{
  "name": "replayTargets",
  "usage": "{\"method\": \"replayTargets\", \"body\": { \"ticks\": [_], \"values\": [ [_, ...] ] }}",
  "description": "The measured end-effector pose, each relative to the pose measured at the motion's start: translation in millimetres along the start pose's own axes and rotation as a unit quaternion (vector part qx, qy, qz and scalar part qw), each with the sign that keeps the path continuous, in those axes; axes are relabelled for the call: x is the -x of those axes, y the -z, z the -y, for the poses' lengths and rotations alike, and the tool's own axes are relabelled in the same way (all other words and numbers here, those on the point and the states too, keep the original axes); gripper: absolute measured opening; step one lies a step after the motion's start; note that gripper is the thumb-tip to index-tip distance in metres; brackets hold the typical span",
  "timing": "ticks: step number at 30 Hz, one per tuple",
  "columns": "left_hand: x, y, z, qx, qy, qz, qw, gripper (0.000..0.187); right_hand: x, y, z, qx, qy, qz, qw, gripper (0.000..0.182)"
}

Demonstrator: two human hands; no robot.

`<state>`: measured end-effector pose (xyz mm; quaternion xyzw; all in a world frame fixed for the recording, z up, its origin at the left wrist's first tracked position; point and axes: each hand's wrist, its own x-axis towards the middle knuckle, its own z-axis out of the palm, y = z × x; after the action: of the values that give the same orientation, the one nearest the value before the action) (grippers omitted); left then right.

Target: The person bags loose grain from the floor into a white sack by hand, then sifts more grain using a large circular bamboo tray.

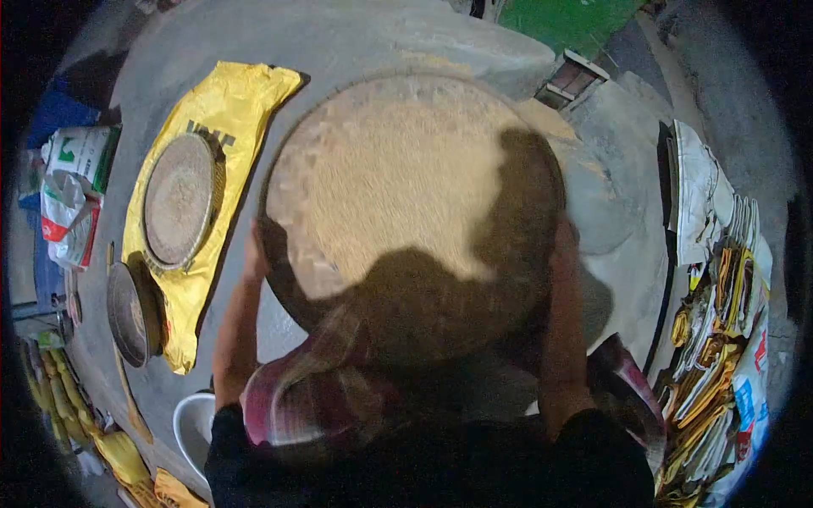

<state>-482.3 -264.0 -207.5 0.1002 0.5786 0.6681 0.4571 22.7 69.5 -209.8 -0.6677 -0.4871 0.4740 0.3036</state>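
Observation:
A wide, round winnowing tray [318, 161] is held out in front of my body, its rim between my two hands. Pale grain [398, 182] is spread over much of its woven base, and a dark shadow covers the right and near parts. My left hand [257, 250] grips the tray's left rim, with the fingers partly hidden beneath it. On the opposite rim, my right hand [562, 241] is closed in shadow, its fingers hard to see. Checkered maroon cloth [309, 385] lies over my lap below the tray.
To the left, a yellow sack [246, 93] lies on the floor under a smaller round basket [179, 203] of grain. Near it are a dark sieve [131, 313] and a white basin [195, 427]. Folded sacks [720, 339] are stacked at the right; a small wooden frame [572, 80] stands beyond the tray.

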Motion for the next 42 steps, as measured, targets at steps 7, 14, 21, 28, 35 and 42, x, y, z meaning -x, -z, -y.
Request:
{"method": "replayTargets", "body": {
  "ticks": [7,14,21,28,35,42],
  "values": [
    [12,-54,3,-0.078,-0.015,-0.12,0.99,0.047,5,38,34,-0.128,-0.046,0.093,0.986,0.047],
    [3,-2,-4,-0.136,-0.079,-0.104,0.982,0.055,-24,-7,24,0.044,-0.024,0.037,0.998,0.054],
    [36,-32,22,-0.13,-0.031,-0.193,0.972,0.055,24,21,21,-0.083,-0.021,-0.032,0.996,0.063],
    [46,-44,-62,0.022,-0.088,-0.127,0.988,0.042,41,22,60,0.056,0.164,-0.044,0.984,0.055],
    [-7,-54,-53,-0.034,-0.217,-0.198,0.955,0.036,-21,3,63,-0.062,0.336,-0.059,0.938,0.047],
    [1,-14,23,-0.096,-0.005,-0.163,0.982,0.049,3,19,18,0.086,-0.059,-0.041,0.994,0.058]
  ]
}}
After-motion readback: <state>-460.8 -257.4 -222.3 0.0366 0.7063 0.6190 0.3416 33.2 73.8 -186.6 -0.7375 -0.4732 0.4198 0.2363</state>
